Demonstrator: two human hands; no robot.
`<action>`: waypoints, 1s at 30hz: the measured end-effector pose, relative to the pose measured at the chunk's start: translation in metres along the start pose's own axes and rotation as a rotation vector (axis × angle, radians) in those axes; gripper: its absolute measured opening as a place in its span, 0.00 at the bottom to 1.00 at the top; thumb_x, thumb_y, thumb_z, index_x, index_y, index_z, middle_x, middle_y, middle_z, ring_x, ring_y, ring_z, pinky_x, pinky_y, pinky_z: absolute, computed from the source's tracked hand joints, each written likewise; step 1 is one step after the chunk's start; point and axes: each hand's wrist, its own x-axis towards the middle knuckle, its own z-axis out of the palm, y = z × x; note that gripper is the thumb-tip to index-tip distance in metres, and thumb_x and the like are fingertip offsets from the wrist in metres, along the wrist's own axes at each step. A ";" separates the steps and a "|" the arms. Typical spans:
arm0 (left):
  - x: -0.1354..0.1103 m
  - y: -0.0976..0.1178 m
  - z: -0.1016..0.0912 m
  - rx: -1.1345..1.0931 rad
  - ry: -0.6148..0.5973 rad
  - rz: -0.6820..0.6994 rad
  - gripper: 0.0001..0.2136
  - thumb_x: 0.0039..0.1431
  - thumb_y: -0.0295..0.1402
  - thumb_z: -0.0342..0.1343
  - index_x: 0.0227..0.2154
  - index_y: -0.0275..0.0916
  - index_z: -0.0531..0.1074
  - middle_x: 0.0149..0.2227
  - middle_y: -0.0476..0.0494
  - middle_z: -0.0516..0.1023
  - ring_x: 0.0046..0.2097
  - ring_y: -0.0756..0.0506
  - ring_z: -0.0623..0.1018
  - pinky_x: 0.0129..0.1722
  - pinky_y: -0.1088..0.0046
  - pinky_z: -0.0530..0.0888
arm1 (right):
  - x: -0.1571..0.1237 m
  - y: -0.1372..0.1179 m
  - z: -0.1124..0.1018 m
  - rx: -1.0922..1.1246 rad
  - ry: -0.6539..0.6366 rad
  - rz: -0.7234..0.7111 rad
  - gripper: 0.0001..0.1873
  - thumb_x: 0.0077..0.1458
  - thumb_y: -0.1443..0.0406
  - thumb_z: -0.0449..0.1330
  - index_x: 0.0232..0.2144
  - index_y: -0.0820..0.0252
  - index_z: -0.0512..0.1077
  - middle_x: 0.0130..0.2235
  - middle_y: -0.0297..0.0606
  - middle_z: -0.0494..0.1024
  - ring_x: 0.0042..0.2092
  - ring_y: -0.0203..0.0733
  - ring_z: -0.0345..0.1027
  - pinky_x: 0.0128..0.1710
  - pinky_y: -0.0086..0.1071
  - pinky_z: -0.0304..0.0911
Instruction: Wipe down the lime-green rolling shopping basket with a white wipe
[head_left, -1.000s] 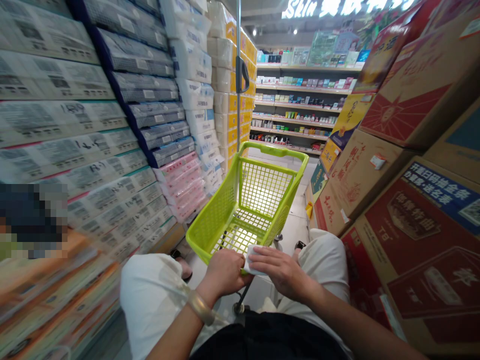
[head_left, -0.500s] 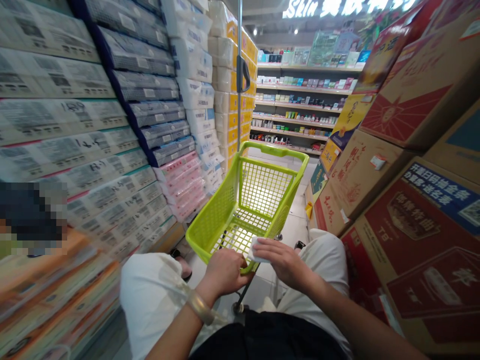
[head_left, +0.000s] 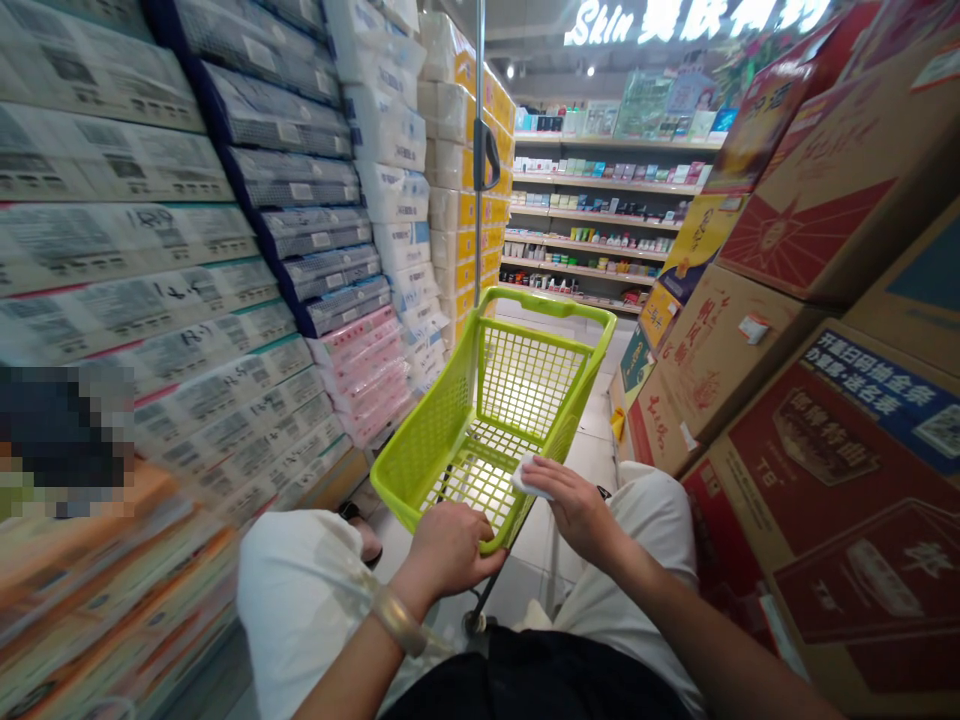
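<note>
Left hand (head_left: 450,542) on basket (head_left: 442,440) rim; cloth (head_left: 528,480) under right hand (head_left: 576,502).

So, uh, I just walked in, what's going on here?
A person's left hand grips the near rim of a green basket. Their right hand holds what looks like a white cloth against the rim on the basket's right side, close to the near end. The basket is between the person's knees, with wrapped packs stacked to the left and cardboard boxes to the right.
</note>
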 end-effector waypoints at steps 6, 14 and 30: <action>0.000 0.000 0.000 0.033 0.002 -0.049 0.18 0.57 0.49 0.53 0.30 0.40 0.80 0.33 0.39 0.82 0.39 0.39 0.80 0.38 0.65 0.70 | -0.003 -0.011 0.002 0.090 -0.139 -0.155 0.21 0.63 0.75 0.48 0.51 0.57 0.73 0.52 0.40 0.79 0.61 0.40 0.66 0.60 0.40 0.66; 0.000 -0.001 0.000 0.016 -0.008 -0.003 0.16 0.58 0.46 0.53 0.27 0.42 0.80 0.33 0.42 0.82 0.39 0.41 0.79 0.38 0.67 0.70 | 0.002 -0.001 0.000 0.002 -0.041 -0.025 0.21 0.62 0.76 0.49 0.51 0.58 0.73 0.51 0.43 0.80 0.59 0.44 0.68 0.56 0.42 0.70; 0.000 -0.002 0.001 0.017 0.006 -0.011 0.16 0.57 0.47 0.53 0.28 0.42 0.79 0.33 0.42 0.82 0.38 0.40 0.80 0.37 0.66 0.70 | 0.003 0.000 -0.001 0.064 -0.148 -0.123 0.22 0.63 0.75 0.49 0.51 0.55 0.74 0.52 0.39 0.79 0.61 0.40 0.66 0.59 0.40 0.67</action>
